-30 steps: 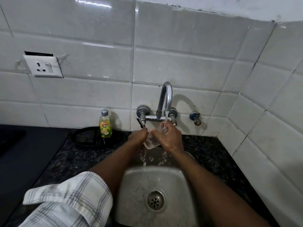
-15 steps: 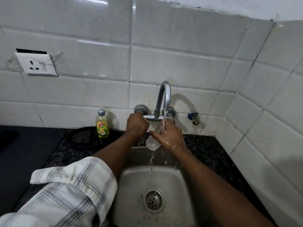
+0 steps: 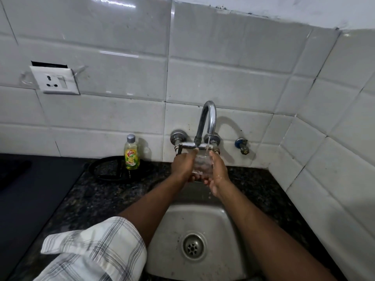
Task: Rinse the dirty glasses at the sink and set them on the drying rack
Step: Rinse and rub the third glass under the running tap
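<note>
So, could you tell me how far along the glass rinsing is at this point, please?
Nothing looks finished: no rinsed glasses and no drying rack are in view. In hand: the left hand and right hand together hold one clear glass under the water running from the tap, above the sink. Left: finishing this rinse and setting the glass on the rack. Whether more dirty glasses wait cannot be told.

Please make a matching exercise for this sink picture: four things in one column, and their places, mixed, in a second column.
1. clear drinking glass
2. yellow dish soap bottle
3. round metal drain
4. white wall socket

A. on the tiles, far left
B. in the steel sink bottom
C. between both hands, under the running tap
D. on the dark counter, left of the tap

Pairs: 1-C, 2-D, 3-B, 4-A
</note>
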